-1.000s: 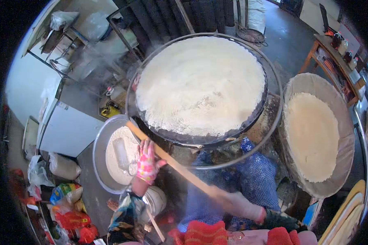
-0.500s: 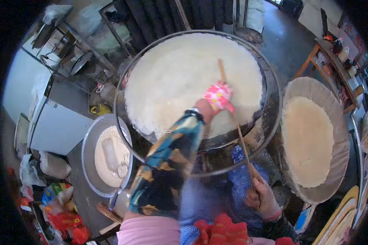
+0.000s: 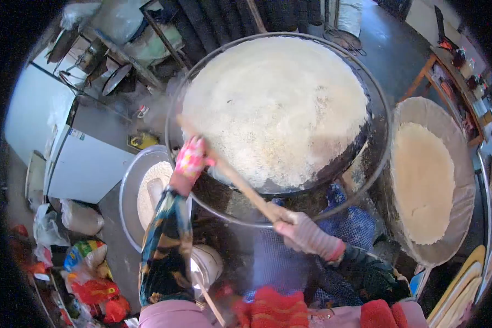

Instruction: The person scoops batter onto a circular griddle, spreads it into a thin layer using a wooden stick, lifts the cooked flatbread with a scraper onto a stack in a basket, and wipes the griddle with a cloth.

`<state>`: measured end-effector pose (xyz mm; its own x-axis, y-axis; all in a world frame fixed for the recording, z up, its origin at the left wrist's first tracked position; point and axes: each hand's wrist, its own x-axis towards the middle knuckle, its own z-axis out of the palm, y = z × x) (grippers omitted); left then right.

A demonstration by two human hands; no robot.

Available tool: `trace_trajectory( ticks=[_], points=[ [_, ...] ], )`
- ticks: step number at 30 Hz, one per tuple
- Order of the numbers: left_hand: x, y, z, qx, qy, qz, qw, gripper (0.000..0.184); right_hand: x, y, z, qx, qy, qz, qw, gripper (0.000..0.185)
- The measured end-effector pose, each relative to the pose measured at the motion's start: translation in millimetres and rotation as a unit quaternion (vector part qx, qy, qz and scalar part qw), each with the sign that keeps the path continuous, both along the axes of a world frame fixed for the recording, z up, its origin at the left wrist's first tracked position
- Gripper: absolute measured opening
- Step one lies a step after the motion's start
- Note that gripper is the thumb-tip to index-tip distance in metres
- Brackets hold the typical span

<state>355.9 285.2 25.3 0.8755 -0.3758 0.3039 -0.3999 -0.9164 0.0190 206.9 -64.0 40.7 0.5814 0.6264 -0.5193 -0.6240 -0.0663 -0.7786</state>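
A long flat wooden stick (image 3: pixel 243 188) slants over the near left part of a big round griddle (image 3: pixel 366 143). My left hand (image 3: pixel 191 157), in a pink flowered glove, is closed round the stick near its upper end. Close to the griddle's front rim, my right hand (image 3: pixel 300 232) in a greyish glove grips the lower end. A thin, pale layer of batter (image 3: pixel 268 104) covers most of the griddle, with patchy, rough spots toward the front and right.
At left stands a metal basin (image 3: pixel 127 205) of pale batter or flour with a scoop inside. A covered oval tray (image 3: pixel 459 229) at right carries a tan flat sheet (image 3: pixel 423 183). A white bucket (image 3: pixel 209 261) sits below the griddle. A metal ring (image 3: pixel 387 158) surrounds the griddle.
My left hand has moved from the middle of the griddle to its near left edge, swinging the stick leftward. My right hand has come up and left. The batter looks patchier in front.
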Motion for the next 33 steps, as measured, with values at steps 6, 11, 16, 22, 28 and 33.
trace_trajectory(
  ticks=[6,11,16,22,28,33],
  points=[
    [-146,20,-26,0.02,0.031,0.087,0.996,0.099,-84,-13,-21,-0.078,-0.25,0.042,0.964,0.042],
    [-83,-143,31,-0.105,-0.014,-0.087,0.991,0.091,-127,-116,2,-0.212,-0.274,-0.066,0.936,0.043],
    [55,-304,35,-0.053,0.034,-0.212,0.975,0.079,-93,-158,41,-0.146,-0.12,-0.273,0.943,0.049],
    [93,-276,-13,0.028,0.062,-0.184,0.981,0.084,-46,-176,45,0.057,0.086,-0.254,0.962,0.053],
    [39,-191,3,-0.003,0.087,-0.071,0.994,0.08,-38,-151,43,0.038,0.044,-0.131,0.99,0.054],
    [-64,-87,-1,0.032,0.079,-0.005,0.996,0.075,-78,-89,-15,-0.015,-0.153,-0.034,0.988,0.049]
  ],
)
